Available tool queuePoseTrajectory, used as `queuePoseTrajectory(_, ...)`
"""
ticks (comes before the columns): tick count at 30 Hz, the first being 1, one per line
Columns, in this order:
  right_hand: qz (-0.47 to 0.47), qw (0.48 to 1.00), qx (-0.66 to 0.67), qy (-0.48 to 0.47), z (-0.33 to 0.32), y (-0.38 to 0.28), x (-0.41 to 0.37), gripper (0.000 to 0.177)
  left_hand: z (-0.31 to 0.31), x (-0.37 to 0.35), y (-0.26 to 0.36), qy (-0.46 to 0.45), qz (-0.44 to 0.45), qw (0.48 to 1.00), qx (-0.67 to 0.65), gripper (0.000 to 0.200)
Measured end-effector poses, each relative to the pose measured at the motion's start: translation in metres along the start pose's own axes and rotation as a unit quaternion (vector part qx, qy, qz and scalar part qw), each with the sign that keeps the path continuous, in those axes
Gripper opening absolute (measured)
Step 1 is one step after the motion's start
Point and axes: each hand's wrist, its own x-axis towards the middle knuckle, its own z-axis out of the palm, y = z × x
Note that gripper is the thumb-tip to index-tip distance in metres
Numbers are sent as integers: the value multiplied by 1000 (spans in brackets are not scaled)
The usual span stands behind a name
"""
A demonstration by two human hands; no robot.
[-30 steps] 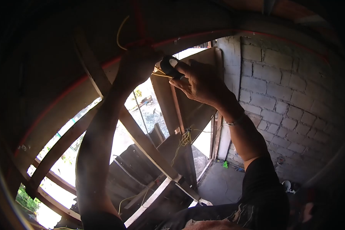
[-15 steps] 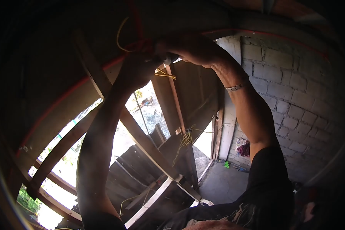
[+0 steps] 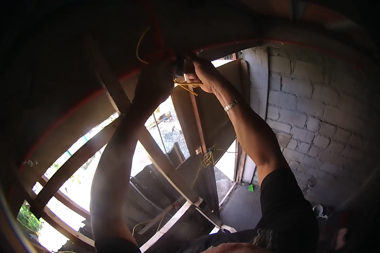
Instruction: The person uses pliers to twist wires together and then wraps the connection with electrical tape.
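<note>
Both my hands are raised overhead beside a beam, close together. My left hand (image 3: 156, 80) is in deep shadow, its fingers bent around something I cannot make out. My right hand (image 3: 203, 75) has its fingers curled in at a small dark object (image 3: 180, 65) between the hands; its kind is too dark to tell. Short yellow wires (image 3: 189, 84) stick out just below the fingers. Another yellow wire (image 3: 138, 44) curves up above my left hand. A red tube or cable (image 3: 128, 76) runs along the beam behind the hands.
Slanting wooden framing (image 3: 169, 168) crosses below, with bright gaps to outdoors. A tangle of yellow wire (image 3: 207, 158) hangs on a wooden post. Dark corrugated sheets (image 3: 150, 185) lie below. To the right stands a block wall (image 3: 304, 101), with a concrete floor (image 3: 240, 206) beneath.
My right hand has come down slightly and turned, its forearm swinging inward and lower. My left hand stays near the same spot by the red line. The view has shifted slightly.
</note>
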Motion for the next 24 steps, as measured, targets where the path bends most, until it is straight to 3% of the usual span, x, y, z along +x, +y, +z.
queuePoseTrajectory(1,-29,999,-4,-31,-2,4,-9,43,-1,1,4,1,-1,1000,2,20)
queuePoseTrajectory(3,-56,997,-7,-59,2,12,-23,47,-1,2,9,62,160,972,164,16)
queuePoseTrajectory(5,-109,991,-27,69,9,14,-34,46,2,1,7,56,147,966,207,14)
queuePoseTrajectory(7,-107,992,-59,24,-5,22,-37,42,5,0,9,50,134,958,250,13)
queuePoseTrajectory(9,-223,926,-292,89,-2,29,-42,39,7,-1,12,14,146,937,319,13)
queuePoseTrajectory(12,-175,916,-350,88,6,14,-61,38,9,1,5,9,187,927,324,12)
queuePoseTrajectory(13,-159,910,-375,81,9,9,-65,37,8,1,8,8,187,928,323,12)
queuePoseTrajectory(14,-158,910,-375,80,12,6,-69,37,6,2,11,-47,116,936,328,15)
queuePoseTrajectory(15,-193,885,-419,68,15,2,-72,35,4,3,16,-101,44,937,331,20)
queuePoseTrajectory(16,-228,856,-460,55,19,-4,-76,32,3,3,18,-101,44,937,332,20)
queuePoseTrajectory(17,-230,856,-460,55,22,-14,-80,32,1,2,19,-78,111,928,346,17)
queuePoseTrajectory(18,-190,907,-374,32,26,-30,-84,28,-1,3,19,-55,177,914,361,16)
queuePoseTrajectory(20,-119,972,-203,5,29,-45,-82,23,-8,4,15,-96,169,933,303,17)
queuePoseTrajectory(21,-98,980,-160,-72,10,-47,-60,21,-9,4,13,-137,161,947,241,19)
queuePoseTrajectory(24,-80,985,-120,-97,1,-57,-20,27,-9,0,14,-134,157,951,229,18)
